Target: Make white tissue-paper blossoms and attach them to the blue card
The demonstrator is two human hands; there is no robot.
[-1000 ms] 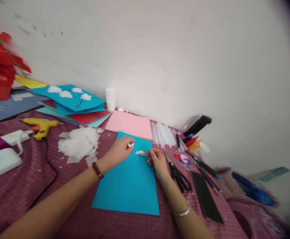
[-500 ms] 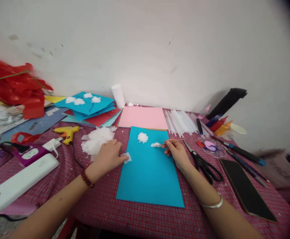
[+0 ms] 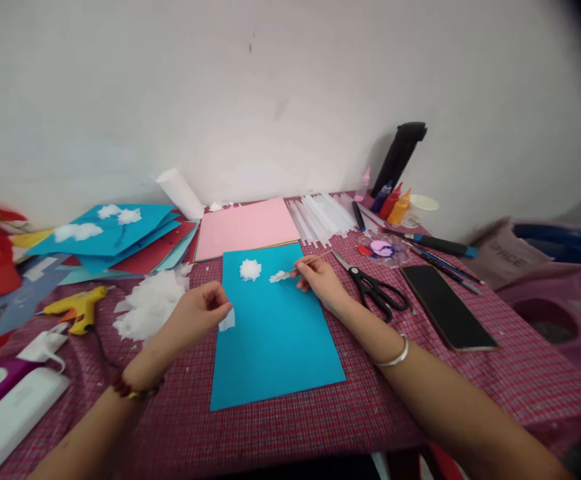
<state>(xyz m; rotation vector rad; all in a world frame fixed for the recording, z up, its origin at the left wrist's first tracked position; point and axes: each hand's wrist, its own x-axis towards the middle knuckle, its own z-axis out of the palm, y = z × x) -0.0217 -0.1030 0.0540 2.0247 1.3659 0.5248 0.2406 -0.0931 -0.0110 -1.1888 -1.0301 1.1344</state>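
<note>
A blue sheet of paper (image 3: pixel 270 333) lies in front of me on the checked cloth. Pinched in my left hand (image 3: pixel 198 310), over the sheet's left edge, is a small white tissue piece (image 3: pixel 227 319). My right hand (image 3: pixel 319 279) grips a thin stick (image 3: pixel 315 261), its tip at a small cluster of white tissue (image 3: pixel 279 275) on the upper right of the sheet. Left of that cluster sits a fuller white tissue puff (image 3: pixel 250 270). A heap of loose white tissue pieces (image 3: pixel 153 303) lies beside my left wrist.
Black-handled scissors (image 3: pixel 375 291) and a phone (image 3: pixel 446 307) lie to the right. Pink paper (image 3: pixel 245 227), clear glue sticks (image 3: pixel 315 217) and paint bottles (image 3: pixel 393 200) stand or lie behind. On the left are a yellow glue gun (image 3: pixel 78 309), a power strip (image 3: pixel 18 420) and blue sheets with puffs (image 3: pixel 105 237).
The view has turned to the right. My left fingers have closed on the tissue piece, which hangs from them now. My right hand keeps the stick at the small cluster.
</note>
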